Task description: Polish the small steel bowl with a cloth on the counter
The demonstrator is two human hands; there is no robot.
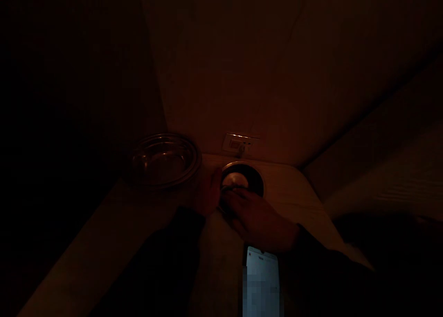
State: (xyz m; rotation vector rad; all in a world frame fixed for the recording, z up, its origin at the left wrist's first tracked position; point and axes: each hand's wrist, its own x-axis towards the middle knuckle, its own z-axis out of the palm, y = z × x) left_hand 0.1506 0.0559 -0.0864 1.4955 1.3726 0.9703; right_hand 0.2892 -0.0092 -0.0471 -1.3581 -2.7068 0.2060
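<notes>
A hand could pass over the bare counter [294,188] to the right of the bowl [262,183], but behind it the wall [221,77] and socket [238,143] leave only a narrow strip. On the left the basin [198,160] stands in the way, and the left hand [208,194] fills much of the gap between basin and bowl. The right hand [258,215] covers the bowl's near side, with the phone [263,280] below it, while a dim lane runs between phone and left sleeve [173,243].
</notes>
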